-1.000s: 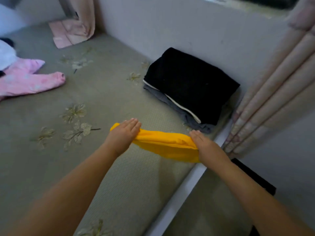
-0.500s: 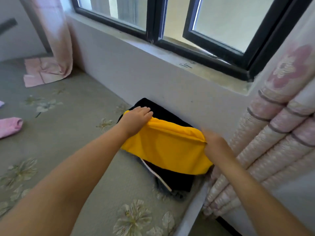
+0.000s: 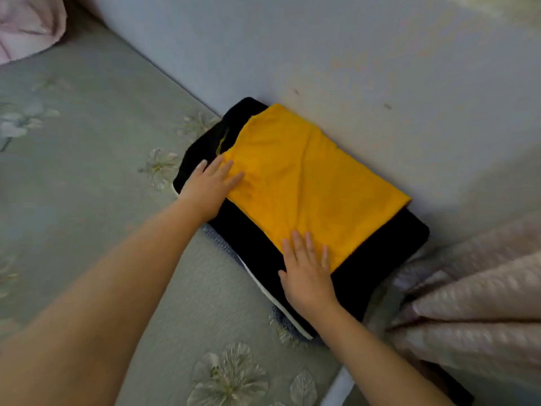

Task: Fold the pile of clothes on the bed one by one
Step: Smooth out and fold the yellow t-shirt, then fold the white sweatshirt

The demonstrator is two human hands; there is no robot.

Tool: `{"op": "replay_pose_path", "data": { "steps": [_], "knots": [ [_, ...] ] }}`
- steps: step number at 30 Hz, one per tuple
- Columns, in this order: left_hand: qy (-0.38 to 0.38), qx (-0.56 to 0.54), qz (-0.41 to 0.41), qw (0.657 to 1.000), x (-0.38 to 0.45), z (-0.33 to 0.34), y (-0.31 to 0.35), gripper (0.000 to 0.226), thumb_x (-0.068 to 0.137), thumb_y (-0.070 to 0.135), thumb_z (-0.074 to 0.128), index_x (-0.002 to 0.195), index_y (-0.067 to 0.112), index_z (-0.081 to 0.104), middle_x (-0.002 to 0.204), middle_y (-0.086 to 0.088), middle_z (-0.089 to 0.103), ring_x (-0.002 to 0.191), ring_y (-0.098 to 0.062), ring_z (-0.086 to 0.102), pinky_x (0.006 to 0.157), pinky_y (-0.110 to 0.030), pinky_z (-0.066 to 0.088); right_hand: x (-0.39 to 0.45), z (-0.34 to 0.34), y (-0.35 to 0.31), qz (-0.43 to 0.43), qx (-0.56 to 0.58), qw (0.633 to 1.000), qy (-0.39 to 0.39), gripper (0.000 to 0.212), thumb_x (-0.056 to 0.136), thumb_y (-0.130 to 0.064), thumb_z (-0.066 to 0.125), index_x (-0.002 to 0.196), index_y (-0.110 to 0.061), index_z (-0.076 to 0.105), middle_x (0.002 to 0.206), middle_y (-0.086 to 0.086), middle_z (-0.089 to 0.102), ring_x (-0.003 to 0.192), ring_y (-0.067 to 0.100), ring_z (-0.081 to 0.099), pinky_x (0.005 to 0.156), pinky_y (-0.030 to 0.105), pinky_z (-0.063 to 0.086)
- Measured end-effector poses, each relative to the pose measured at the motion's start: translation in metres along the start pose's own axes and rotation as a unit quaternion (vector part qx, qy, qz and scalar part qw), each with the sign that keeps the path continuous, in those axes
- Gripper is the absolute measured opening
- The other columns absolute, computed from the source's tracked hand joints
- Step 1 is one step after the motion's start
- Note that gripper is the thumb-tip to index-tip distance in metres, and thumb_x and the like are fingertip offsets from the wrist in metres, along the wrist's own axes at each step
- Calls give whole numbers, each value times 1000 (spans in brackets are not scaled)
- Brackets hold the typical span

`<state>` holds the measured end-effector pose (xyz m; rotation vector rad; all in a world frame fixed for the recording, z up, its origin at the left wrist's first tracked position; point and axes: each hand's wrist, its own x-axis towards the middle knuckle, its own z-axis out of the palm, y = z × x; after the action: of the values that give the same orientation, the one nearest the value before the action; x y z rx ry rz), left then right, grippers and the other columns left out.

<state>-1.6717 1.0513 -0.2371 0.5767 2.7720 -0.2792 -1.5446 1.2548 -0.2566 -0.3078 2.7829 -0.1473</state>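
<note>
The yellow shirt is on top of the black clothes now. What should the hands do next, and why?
Probably lift both hands away and go for the next piece. The folded yellow garment already lies flat on the black folded stack by the wall, and the left hand and right hand rest on its edges with straight fingers, gripping nothing. One quick smoothing of the small wrinkles first would do no harm.

Soft, even daylight fills the view, brightest on the wall [image 3: 351,54] at the upper right. Faint shadow sits under the folded stack [image 3: 380,244]. Slight motion blur softens everything, and the wide lens bends the curtain [image 3: 468,303] and forearms at the frame edges.
</note>
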Motion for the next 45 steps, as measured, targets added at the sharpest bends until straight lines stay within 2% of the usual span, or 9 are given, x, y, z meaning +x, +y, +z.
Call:
{"op": "replay_pose_path", "data": {
  "steps": [4,10,14,18,20,24,30,39,45],
  "knots": [
    [15,-115,32,993,-2,65,39,66,94,15,40,145,20,-1,154,-9,-7,142,-24,-7,113,-37,-3,12,39,9,-22,-56,996,61,73,55,-39,84,117,-7,62,125,18,57,113,35,56,85,59,44],
    [58,-107,-63,991,-7,80,59,64,96,23,36,145,27,-5,155,-3,-5,142,-22,-7,113,-42,-5,18,54,25,-61,-58,993,83,73,57,-32,84,120,-5,59,127,21,55,115,38,54,87,59,42],
    [34,-72,-130,988,-27,58,76,65,95,28,42,146,27,2,155,-4,3,142,-27,-3,113,-48,-3,16,34,21,-64,-41,997,-2,69,92,-37,45,147,-12,10,154,15,4,142,30,4,114,49,5],
    [52,-123,-192,972,-75,33,86,50,97,29,37,144,24,23,154,-5,13,142,-27,5,113,-45,5,13,-6,9,-194,-33,979,44,45,95,-22,39,136,-3,38,146,16,33,135,27,30,107,39,27],
    [74,-147,-261,951,-117,19,84,43,97,27,34,140,22,34,153,-5,18,141,-27,10,112,-44,9,9,-36,-19,-259,-10,963,80,38,92,-13,45,127,2,49,137,21,44,130,32,39,103,41,34],
    [113,-145,-409,894,-224,-7,62,43,96,29,34,138,21,37,152,-4,22,140,-24,15,110,-38,13,-14,-84,-103,-353,-22,925,138,43,93,-22,41,132,-4,43,140,16,41,132,27,34,104,38,30],
    [115,-116,-581,797,-428,-23,57,46,95,38,34,139,24,34,152,0,23,139,-19,16,108,-34,15,-115,-106,-248,-527,-21,842,119,51,94,-31,39,138,-6,34,150,13,25,140,23,21,108,31,19],
    [124,-114,-734,658,-707,-3,106,47,96,39,34,140,23,32,150,-2,27,138,-20,21,108,-31,21,-339,-64,-432,-683,-18,725,90,53,96,-39,35,142,-14,29,152,9,21,141,20,18,110,31,17],
    [99,-121,-789,594,-883,42,142,47,97,38,31,141,22,29,149,-2,27,138,-21,19,107,-34,23,-488,-9,-530,-710,-57,697,79,55,97,-44,29,144,-16,22,154,8,16,142,23,11,113,37,10]
  ]
}}
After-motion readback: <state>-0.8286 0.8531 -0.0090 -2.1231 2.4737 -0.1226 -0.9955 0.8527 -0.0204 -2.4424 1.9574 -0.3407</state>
